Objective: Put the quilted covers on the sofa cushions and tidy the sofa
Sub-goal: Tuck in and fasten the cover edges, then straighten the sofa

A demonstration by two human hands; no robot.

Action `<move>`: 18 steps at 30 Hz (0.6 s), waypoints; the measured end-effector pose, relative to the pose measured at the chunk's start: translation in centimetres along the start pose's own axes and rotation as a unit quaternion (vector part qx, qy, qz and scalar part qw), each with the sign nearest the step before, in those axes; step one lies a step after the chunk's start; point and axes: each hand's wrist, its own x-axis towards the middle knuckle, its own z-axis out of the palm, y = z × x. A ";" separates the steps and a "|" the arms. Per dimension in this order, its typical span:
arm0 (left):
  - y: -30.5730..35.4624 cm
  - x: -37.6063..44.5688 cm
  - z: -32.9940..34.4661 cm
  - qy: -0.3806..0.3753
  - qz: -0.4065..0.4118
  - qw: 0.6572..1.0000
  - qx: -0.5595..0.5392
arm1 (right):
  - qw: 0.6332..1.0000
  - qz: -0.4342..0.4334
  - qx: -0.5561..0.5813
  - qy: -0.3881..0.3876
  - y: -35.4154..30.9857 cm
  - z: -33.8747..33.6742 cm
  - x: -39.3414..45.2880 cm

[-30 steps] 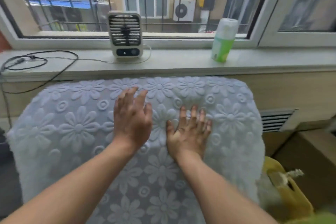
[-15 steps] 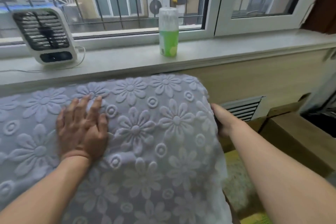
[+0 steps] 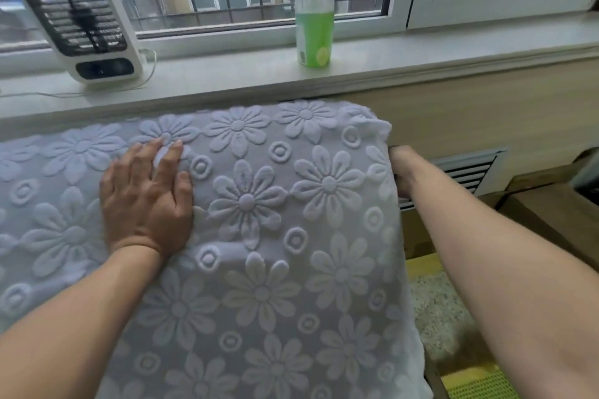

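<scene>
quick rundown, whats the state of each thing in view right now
quilted cover: draped over the cushion, mostly smooth
left hand: flat on the cover, fingers straight
right hand: at the cover's right edge, fingers hidden behind it
green bottle: upright on the windowsill, capped
fan: upright on the sill; running or not, cannot tell

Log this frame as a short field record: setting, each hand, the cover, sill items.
setting: sofa cushion below a windowsill
left hand: flat, fingers spread, pressing on the quilted cover
right hand: at the cover's right edge, fingers hidden behind it; grip cannot be told
cover: pale, raised flower pattern, draped over the cushion
sill items: small fan, green bottle
</scene>
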 end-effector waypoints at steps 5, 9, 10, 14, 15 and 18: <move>0.1 0.7 -0.4 -0.024 0.006 1.000 0.004 | 0.978 -0.118 0.171 0.014 3.9 -1.6 -7.5; 0.9 -0.1 -1.2 -0.011 -0.015 1.000 0.006 | 0.956 -0.178 -0.063 0.224 19.0 -1.7 -15.3; 1.0 0.4 -0.9 -0.018 -0.012 1.000 0.006 | 0.957 -0.136 -0.100 0.236 23.7 -1.3 -17.2; -1.4 -0.1 1.4 -0.141 -0.092 0.985 0.025 | 0.966 0.078 -0.020 0.246 38.8 -1.8 -21.6; -1.4 -1.9 1.1 -0.145 -0.121 0.982 0.025 | 0.953 0.146 0.067 0.257 41.0 -2.6 -21.5; 2.0 -17.0 -2.9 -0.081 -0.139 0.986 -0.052 | 0.894 0.272 0.327 0.144 45.7 -4.0 -20.0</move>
